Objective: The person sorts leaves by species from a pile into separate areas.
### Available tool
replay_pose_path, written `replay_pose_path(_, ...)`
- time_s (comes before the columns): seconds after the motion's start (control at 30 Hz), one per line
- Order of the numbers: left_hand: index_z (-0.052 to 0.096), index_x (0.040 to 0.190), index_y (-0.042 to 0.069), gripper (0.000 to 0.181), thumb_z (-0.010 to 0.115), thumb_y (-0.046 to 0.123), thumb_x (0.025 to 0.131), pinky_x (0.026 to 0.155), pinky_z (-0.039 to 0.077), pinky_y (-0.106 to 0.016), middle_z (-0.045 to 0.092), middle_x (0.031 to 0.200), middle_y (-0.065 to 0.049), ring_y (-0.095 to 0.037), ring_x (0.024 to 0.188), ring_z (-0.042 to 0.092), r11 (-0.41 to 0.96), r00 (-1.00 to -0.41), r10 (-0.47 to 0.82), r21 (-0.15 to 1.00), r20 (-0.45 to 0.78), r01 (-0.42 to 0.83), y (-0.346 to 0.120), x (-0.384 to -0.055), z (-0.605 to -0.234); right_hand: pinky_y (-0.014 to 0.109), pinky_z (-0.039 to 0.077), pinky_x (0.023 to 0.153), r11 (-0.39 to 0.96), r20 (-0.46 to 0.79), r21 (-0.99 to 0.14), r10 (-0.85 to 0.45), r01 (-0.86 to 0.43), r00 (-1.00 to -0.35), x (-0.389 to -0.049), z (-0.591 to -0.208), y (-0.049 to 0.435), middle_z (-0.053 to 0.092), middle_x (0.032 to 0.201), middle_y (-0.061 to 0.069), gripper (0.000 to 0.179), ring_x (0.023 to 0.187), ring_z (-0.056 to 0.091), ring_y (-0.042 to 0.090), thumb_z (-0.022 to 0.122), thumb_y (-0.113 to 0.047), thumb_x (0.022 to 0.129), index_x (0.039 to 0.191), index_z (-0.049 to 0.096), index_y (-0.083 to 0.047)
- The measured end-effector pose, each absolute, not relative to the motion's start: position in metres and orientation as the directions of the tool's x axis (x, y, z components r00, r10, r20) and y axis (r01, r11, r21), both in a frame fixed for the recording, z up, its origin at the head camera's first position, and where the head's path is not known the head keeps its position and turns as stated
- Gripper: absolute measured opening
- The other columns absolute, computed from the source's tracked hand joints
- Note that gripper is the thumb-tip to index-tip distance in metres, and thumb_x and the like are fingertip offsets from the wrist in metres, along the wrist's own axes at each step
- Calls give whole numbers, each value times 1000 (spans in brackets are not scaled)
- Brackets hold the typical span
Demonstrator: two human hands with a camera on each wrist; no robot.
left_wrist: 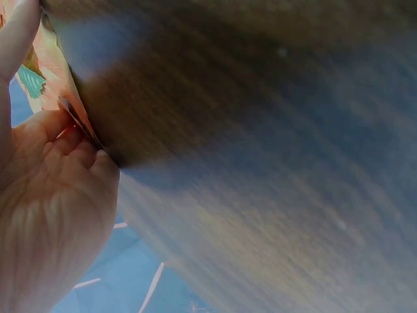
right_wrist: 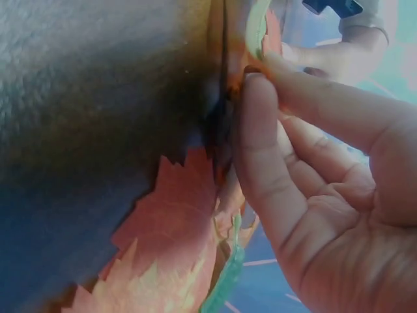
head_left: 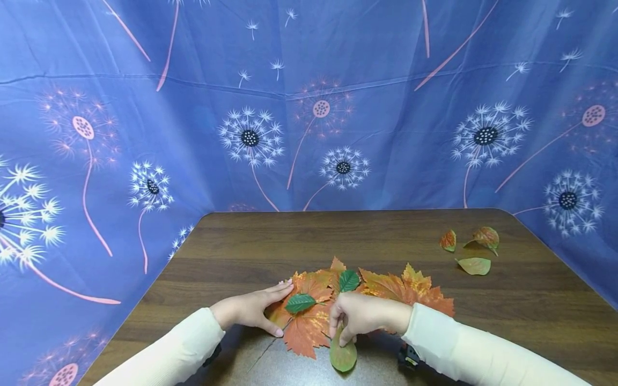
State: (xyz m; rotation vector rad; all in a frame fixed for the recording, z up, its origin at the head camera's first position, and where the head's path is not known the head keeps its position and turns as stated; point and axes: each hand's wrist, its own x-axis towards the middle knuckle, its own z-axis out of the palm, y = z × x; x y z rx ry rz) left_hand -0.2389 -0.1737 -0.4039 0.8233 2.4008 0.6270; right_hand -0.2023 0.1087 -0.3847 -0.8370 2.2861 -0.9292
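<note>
Yellow-green leaf (head_left: 343, 358), narrow end between right fingers (head_left: 347, 333)

The things are carried by a flat table of brown wood-grain surface (head_left: 270, 236), whose far corners are rounded and whose near part shines greyish. Directly on it, around the middle of the near half, lies a wide group of large orange-red leaves with jagged edges (head_left: 306, 333), partly one over another. Well apart, toward the far right corner, there lie a small orange-red pointed leaf (head_left: 448, 241), a green and orange-brown curled leaf (head_left: 485, 237) and a pale green oval leaf (head_left: 475, 266)
</note>
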Motion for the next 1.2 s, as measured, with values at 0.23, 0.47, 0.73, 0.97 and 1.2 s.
replay_pose_path(0.23, 19, 156, 15, 100, 78, 35, 80, 116, 18, -57, 8, 164, -2, -27, 151, 10, 707, -684, 658, 569, -313, 420, -175, -240, -403, 37, 56, 51, 488, -211, -834, -713, -257, -668, -210, -378, 117, 70, 66, 10, 5, 46, 60, 12, 77, 2, 77, 78, 73, -1)
replay_pose_path(0.47, 19, 156, 14, 100, 79, 36, 79, 117, 19, -56, 9, 164, -3, -27, 151, 11, 709, -682, 662, 555, -311, 435, -174, -240, -403, 43, 56, 53, 451, -219, -872, -705, -188, -675, -217, -378, 128, 68, 62, 13, 4, 45, 57, 9, 76, -5, 81, 81, 73, -2)
replay_pose_path(0.73, 19, 156, 15, 99, 78, 36, 80, 117, 18, -56, 8, 164, -1, -27, 151, 9, 705, -674, 666, 566, -321, 428, -173, -242, -404, 47, 57, 63, 449, -175, -864, -691, -227, -701, -223, -369, 138, 68, 70, 9, 6, 55, 62, 14, 71, -8, 87, 90, 73, -4)
replay_pose_path(0.97, 19, 156, 13, 100, 79, 35, 79, 117, 18, -55, 8, 164, -3, -27, 151, 9, 701, -677, 669, 562, -306, 438, -175, -245, -402, 50, 56, 71, 429, -155, -880, -665, -204, -730, -228, -360, 150, 69, 81, 7, 11, 65, 65, 20, 66, -8, 91, 98, 72, -3)
replay_pose_path(1.2, 18, 156, 13, 100, 79, 34, 79, 117, 18, -56, 8, 164, -4, -28, 151, 9, 703, -671, 668, 568, -322, 428, -176, -245, -400, 47, 57, 70, 413, -158, -893, -661, -179, -734, -229, -364, 156, 70, 80, 6, 12, 64, 66, 17, 65, -6, 91, 100, 71, 0)
